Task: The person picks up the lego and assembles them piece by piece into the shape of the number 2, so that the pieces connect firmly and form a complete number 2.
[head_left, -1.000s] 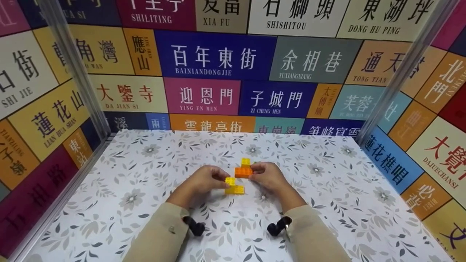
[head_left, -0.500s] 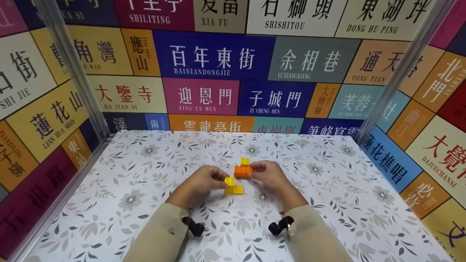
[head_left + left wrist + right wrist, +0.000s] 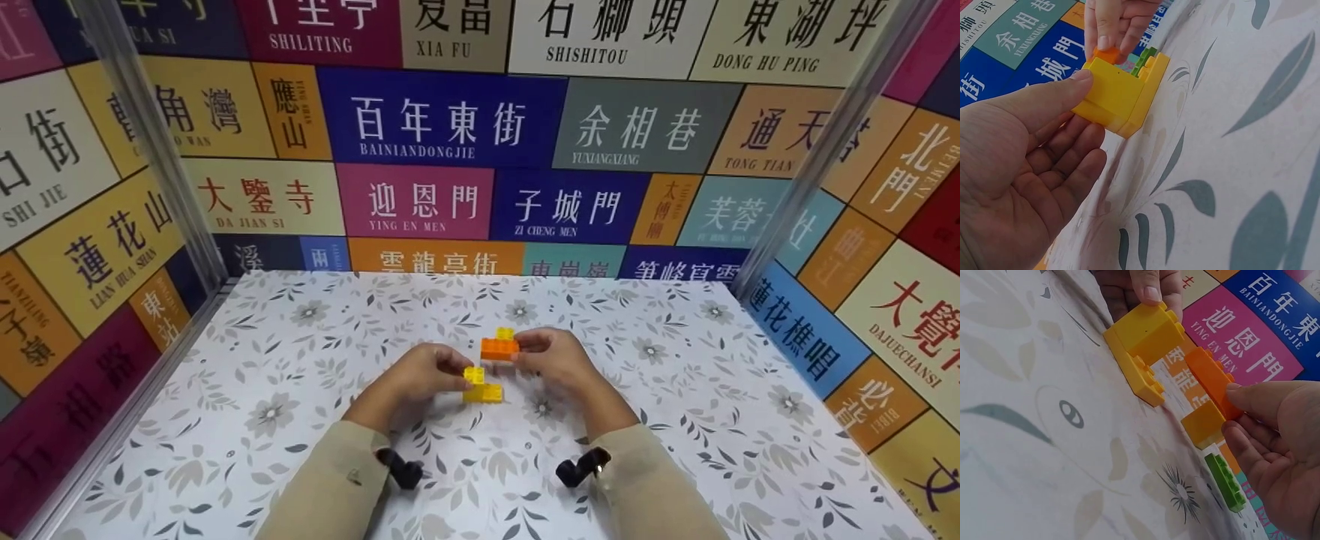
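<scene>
In the head view, my left hand [image 3: 424, 372] pinches a small stepped piece of yellow bricks [image 3: 482, 393] by its taller end. The left wrist view shows the thumb on the flat side of this yellow piece [image 3: 1112, 93]. My right hand [image 3: 553, 358] pinches an orange brick [image 3: 498, 349] by its right end, a little behind the yellow piece and apart from it. Close against the orange brick is a smaller yellow brick [image 3: 1203, 424]; whether the two are joined I cannot tell. A green brick [image 3: 1224, 482] lies below the right hand in the right wrist view.
A white table [image 3: 315, 480] with a grey leaf pattern lies under both hands. Upright panels with colourful signs [image 3: 442, 120] stand at the back and on both sides. A dark wrist device [image 3: 401, 469] shows at the left sleeve, and another [image 3: 581, 468] at the right.
My right hand has shifted slightly up and left in the head view with the orange brick, which now covers more of the small yellow brick. My left hand stays nearly still.
</scene>
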